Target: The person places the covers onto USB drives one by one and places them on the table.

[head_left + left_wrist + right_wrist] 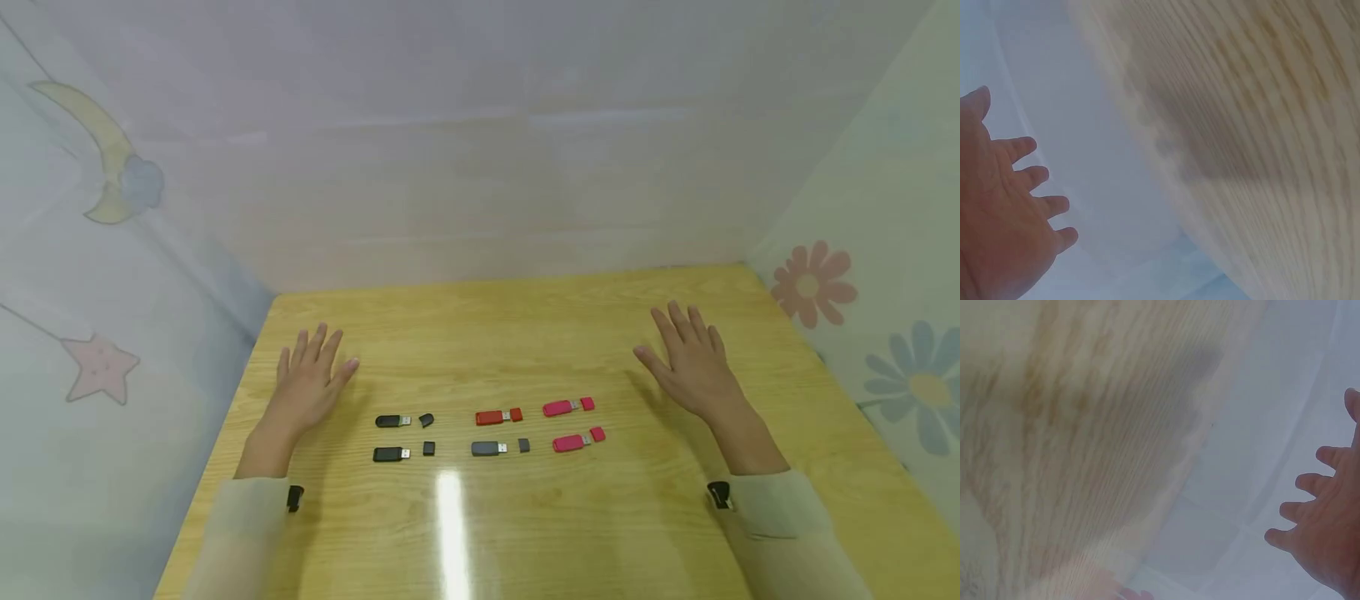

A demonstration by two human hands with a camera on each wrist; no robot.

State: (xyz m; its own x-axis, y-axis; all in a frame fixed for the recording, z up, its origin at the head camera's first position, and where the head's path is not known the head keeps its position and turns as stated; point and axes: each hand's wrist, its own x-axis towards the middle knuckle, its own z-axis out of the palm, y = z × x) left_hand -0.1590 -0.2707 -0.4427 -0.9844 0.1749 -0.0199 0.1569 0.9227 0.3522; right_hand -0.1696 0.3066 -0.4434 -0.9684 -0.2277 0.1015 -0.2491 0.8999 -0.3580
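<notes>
My left hand is spread over the left side of the wooden table, fingers straight and holding nothing. Across from it, my right hand is likewise spread, palm down and free of any object. Between them lie several USB sticks, each with its cap off beside the plug. Nearest the left hand are a rounded black stick and a square-ended black stick. A red stick and a grey stick lie in the middle. Two pink sticks, the upper one and the lower one, are closest to the right hand.
The wooden table meets a pale back wall. Side walls carry a moon, a star and flowers. Small caps lie right of the sticks, such as a grey cap. A bright reflection streaks the table front.
</notes>
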